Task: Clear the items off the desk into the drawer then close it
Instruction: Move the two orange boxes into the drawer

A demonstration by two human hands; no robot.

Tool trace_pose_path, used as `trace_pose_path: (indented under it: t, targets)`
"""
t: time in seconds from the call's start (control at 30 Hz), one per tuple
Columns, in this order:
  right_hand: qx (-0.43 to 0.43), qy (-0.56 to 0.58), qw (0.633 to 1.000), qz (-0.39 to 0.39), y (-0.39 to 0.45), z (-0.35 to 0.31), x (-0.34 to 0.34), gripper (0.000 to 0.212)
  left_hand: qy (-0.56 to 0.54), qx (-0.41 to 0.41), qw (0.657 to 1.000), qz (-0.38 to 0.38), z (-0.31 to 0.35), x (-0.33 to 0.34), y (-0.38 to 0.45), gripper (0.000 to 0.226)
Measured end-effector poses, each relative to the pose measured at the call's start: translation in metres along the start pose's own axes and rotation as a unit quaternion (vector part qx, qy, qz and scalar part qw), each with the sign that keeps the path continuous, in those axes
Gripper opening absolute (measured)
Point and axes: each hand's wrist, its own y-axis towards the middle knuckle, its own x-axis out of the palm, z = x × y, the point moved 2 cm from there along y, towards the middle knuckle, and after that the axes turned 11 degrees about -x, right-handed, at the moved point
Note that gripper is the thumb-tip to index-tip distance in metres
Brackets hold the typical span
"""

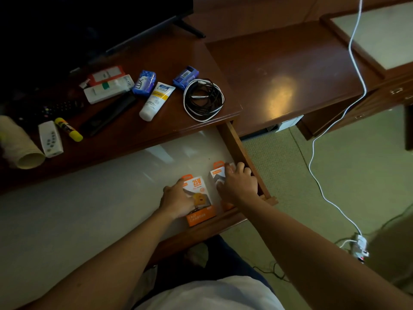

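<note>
Head view. The drawer (243,153) stands pulled out below the table (169,57). Inside it, near the front right corner, lie two orange-and-white charger boxes. The left hand (176,201) holds the nearer box (200,198), marked "25W", its grip curled round the box's left edge. The right hand (238,183) rests over the second box (220,173), fingers bent on its top. On the table remain a blue "LUX" soap pack (144,82), a white cream tube (156,100), coiled cables (203,99), a glue stick (68,129) and a white remote (50,139).
</note>
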Motion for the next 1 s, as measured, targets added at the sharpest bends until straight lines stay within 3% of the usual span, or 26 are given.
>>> trace_pose_path:
  t: [0.3, 0.5, 0.63, 1.0]
  targets:
    - [-0.002, -0.038, 0.999, -0.012, 0.003, -0.002, -0.001, 0.072, -0.024, 0.053, 0.998, 0.021, 0.017, 0.015, 0.001, 0.086]
    - [-0.131, -0.061, 0.99, 0.006, 0.009, 0.0, 0.005, 0.066, -0.008, 0.067, 0.997, 0.028, 0.029, 0.025, 0.004, 0.084]
    - [-0.126, -0.067, 0.99, -0.002, 0.011, 0.005, 0.007, 0.063, 0.005, 0.054, 0.998, 0.025, 0.036, 0.033, 0.012, 0.094]
    - [-0.135, -0.057, 0.989, -0.036, 0.013, 0.003, -0.007, 0.073, -0.007, 0.085, 0.996, 0.039, 0.035, 0.027, 0.008, 0.087]
